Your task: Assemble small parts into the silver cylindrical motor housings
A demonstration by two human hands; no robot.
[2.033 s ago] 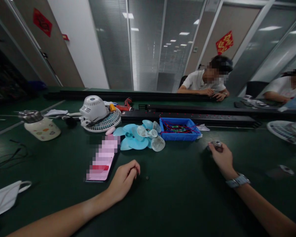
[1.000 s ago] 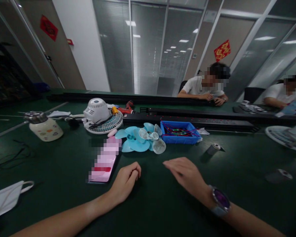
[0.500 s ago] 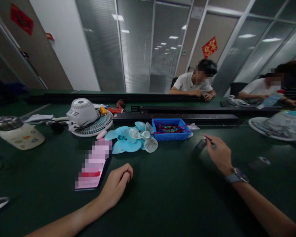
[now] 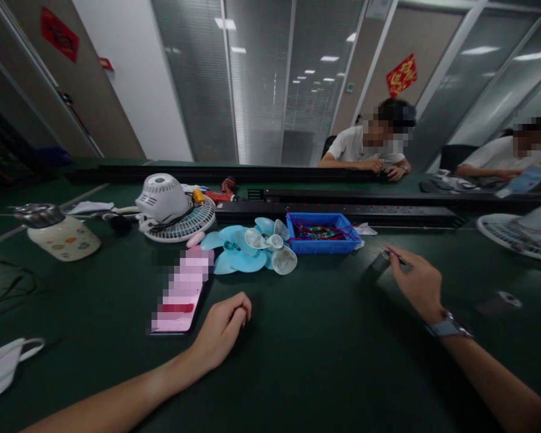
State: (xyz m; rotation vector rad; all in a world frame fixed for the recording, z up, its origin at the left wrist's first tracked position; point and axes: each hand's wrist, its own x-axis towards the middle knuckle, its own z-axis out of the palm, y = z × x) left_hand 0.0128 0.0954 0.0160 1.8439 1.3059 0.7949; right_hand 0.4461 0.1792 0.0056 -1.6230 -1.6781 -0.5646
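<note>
Clock centred between the hands, the wearer at six! At nine it's the left hand (image 4: 223,329), lying on the table (image 4: 315,367), fingers curled in, palm hidden; can't tell whether anything sits inside. Phone (image 4: 187,291) just beyond it, toward ten. Over to the right hand (image 4: 417,282), just short of three, thumb and forefinger close together at the small grey cylinder (image 4: 380,262) at two; gripped or merely touched, can't tell! Second cylinder (image 4: 500,303) at three, near that wrist. Pale blue fan blades (image 4: 247,255) piled at eleven, blue bin (image 4: 327,245) of wires at one, white fan (image 4: 165,198) at ten.
</note>
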